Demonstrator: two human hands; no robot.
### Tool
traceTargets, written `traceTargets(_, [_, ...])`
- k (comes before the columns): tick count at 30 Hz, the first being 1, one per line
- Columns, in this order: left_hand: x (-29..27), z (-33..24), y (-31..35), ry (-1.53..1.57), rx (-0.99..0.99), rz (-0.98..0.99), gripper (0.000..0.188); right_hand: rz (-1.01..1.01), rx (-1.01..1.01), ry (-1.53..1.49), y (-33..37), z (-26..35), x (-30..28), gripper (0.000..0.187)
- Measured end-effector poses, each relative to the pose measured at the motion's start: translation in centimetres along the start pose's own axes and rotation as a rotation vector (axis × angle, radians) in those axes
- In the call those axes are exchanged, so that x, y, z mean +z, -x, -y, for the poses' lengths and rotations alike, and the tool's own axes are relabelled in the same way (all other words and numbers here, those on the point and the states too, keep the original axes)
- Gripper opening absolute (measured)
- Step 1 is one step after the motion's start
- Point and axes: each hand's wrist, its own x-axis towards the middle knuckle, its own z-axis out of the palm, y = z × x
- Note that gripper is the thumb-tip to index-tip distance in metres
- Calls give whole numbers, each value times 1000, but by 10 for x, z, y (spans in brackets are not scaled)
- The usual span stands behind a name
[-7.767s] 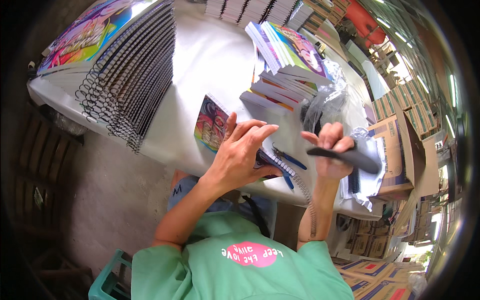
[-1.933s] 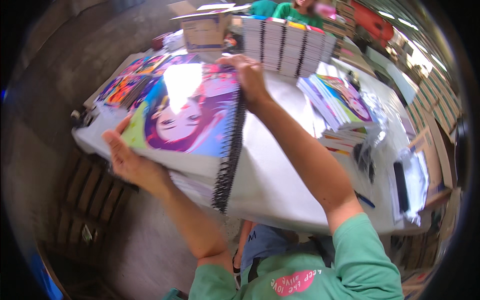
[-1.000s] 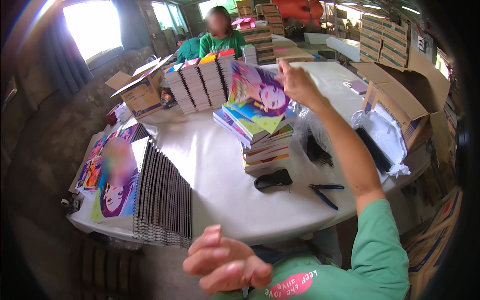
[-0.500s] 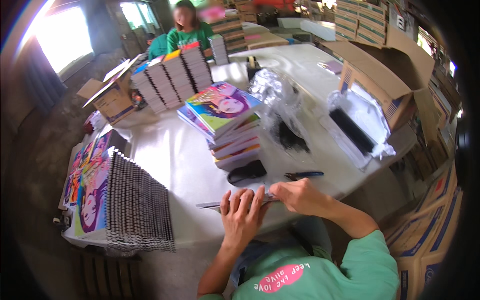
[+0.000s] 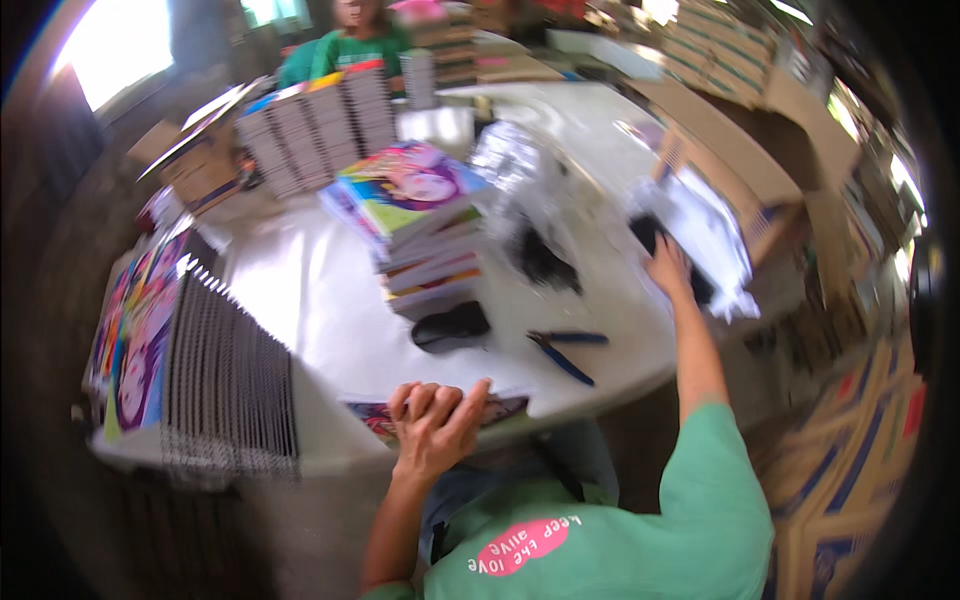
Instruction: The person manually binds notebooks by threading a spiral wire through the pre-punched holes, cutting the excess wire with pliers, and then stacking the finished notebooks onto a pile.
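Note:
My left hand point(image 5: 435, 428) is closed on a thin book point(image 5: 508, 407) with a colourful cover, held at the table's near edge. To the right, my right arm stretches out, and my right hand point(image 5: 668, 268) is at a bundle of black strips point(image 5: 703, 288) lying in white wrapping point(image 5: 722, 236). Blur hides how its fingers are set. Between my hands lie pliers point(image 5: 566, 339) with dark blue handles, spread apart. A black rounded object point(image 5: 450, 327) sits in front of a stack of colourful books point(image 5: 432, 255).
Spiral-bound books point(image 5: 225, 375) stand in a long row at the left. Taller book stacks point(image 5: 322, 130) are at the far side, before a person in green point(image 5: 362, 52). Clear plastic with black strips point(image 5: 540, 255) lies mid-table. An open carton point(image 5: 735, 150) stands at the right.
My right hand has left the book and reached right to the black bundle. The pliers now lie spread apart. The book has tipped, showing its colourful cover. The view has shifted slightly.

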Motion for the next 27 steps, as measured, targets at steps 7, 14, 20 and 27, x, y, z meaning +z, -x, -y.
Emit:
traceTargets(7, [22, -37, 15, -125, -152, -100, 57, 121, -38, -94, -55, -61, 6, 50])
traceTargets(14, [39, -47, 10, -86, -277, -280, 67, 189, 85, -362, -59, -57, 1, 29])
traceTargets(20, [46, -5, -7, -97, -247, -281, 69, -157, -275, -115, -55, -50, -24, 31])
traceTargets(27, [54, -17, -6, -133, -277, -293, 72, -613, -689, -97, 11, 38, -153, 55])
